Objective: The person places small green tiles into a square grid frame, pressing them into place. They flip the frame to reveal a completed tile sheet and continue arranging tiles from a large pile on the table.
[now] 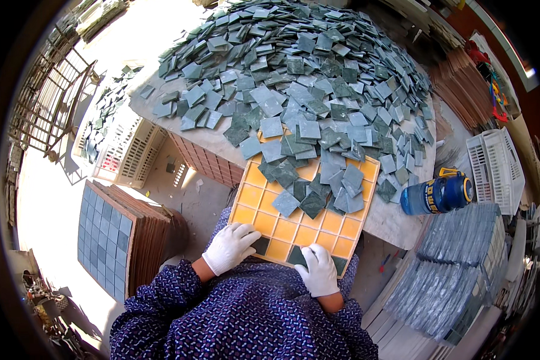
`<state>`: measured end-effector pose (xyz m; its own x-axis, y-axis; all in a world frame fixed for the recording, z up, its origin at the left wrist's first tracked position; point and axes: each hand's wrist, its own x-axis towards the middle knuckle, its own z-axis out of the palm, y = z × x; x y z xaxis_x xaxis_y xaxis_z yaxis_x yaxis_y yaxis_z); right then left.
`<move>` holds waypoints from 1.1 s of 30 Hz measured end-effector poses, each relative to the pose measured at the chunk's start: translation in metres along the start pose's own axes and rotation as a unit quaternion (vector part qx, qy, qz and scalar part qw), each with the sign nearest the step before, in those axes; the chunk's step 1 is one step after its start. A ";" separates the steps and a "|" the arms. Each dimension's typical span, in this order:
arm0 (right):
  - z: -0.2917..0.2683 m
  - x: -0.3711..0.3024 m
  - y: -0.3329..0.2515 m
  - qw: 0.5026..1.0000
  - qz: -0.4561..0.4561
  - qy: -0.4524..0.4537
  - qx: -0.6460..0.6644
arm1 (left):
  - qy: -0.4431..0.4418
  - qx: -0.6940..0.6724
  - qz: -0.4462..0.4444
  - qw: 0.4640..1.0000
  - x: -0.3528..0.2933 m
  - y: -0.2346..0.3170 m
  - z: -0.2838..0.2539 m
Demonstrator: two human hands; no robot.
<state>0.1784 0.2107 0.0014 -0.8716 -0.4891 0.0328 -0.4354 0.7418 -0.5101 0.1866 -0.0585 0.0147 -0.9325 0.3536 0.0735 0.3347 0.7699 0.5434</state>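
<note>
While both white-gloved hands rest on the near edge of an orange grid tray (336, 223), the person leans over a table (396, 225) heaped with green square tiles (318, 72). Left hand (230, 246) lies flat at the tray's near-left corner, fingers spread over a dark tile (260, 245) seated in a cell there; touching it, not gripping. Right hand (319, 271) sits at the near-right part of the tray, fingertips pressing on another dark tile (296, 256) in the bottom row; fingers loosely curled, cannot tell if it pinches the tile or just pushes. Loose tiles (318, 192) spill from the heap onto the far half of the tray, covering those cells; near cells mostly show bare orange. Sleeves are dark blue with a small dotted print. Blue bottle (436, 194) with a yellow cap lies on its side on the table, right of the tray. White plastic crate (497, 168) beyond it. Stack of filled tile sheets (456, 264) at lower right. At the left, on the floor, a leaning stack of brown boards (153, 231) fronted by a finished tile sheet (102, 240).
</note>
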 end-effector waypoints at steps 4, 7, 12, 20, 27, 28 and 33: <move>-0.002 0.002 -0.001 0.999 -0.004 -0.039 -0.002 | -0.032 0.015 -0.022 0.999 0.000 0.002 0.005; 0.001 0.005 -0.001 0.999 0.021 -0.038 0.030 | -0.034 0.019 -0.005 0.999 0.001 0.000 0.008; 0.000 0.020 -0.013 0.968 0.077 -0.082 0.225 | -0.053 0.031 -0.007 0.998 0.003 0.002 0.005; -0.019 0.005 -0.004 0.984 0.087 0.078 0.134 | 0.000 -0.013 0.007 1.000 0.011 0.008 0.006; -0.037 0.006 0.000 0.989 0.087 0.061 0.104 | 0.088 -0.215 -0.164 0.959 -0.003 -0.049 -0.049; -0.037 0.005 0.004 0.990 0.082 0.065 0.092 | 0.149 -0.208 -0.198 0.946 -0.004 -0.075 -0.080; -0.040 0.013 0.014 0.990 0.094 0.078 0.074 | 0.387 0.213 -0.365 0.820 -0.055 -0.246 -0.260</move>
<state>0.1516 0.2335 0.0293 -0.9633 -0.2635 0.0509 -0.2340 0.7320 -0.6398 0.1202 -0.4054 0.0944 -0.6570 -0.6005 0.4559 -0.4878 0.7996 0.3503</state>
